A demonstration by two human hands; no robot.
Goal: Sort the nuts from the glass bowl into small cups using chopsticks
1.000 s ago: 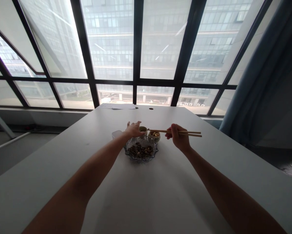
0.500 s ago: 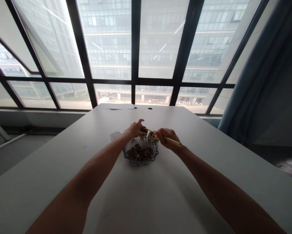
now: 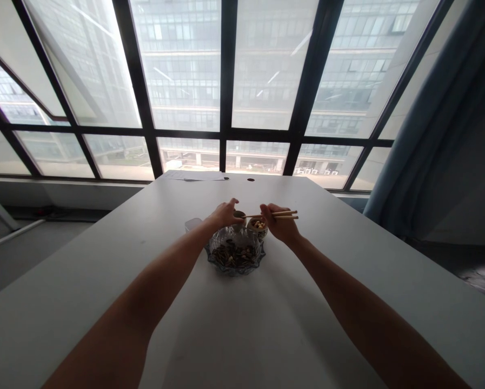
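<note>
Right hand (image 3: 280, 224): two chopsticks (image 3: 287, 217); two cups (image 3: 262, 232), one bowl (image 3: 234, 268) near left hand (image 3: 225, 214).

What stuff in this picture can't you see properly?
All in the head view:
Small cup: its left side is hidden by the left hand.
Clear container: its right part is behind the left forearm.
Chopsticks: their tips are too small to show whether they grip anything.
Lettered cup: its writing is too small to read.

Two cups (image 3: 261, 234) are behind the bowl (image 3: 234, 269) (papers (image 3: 204, 176) farther back).
</note>
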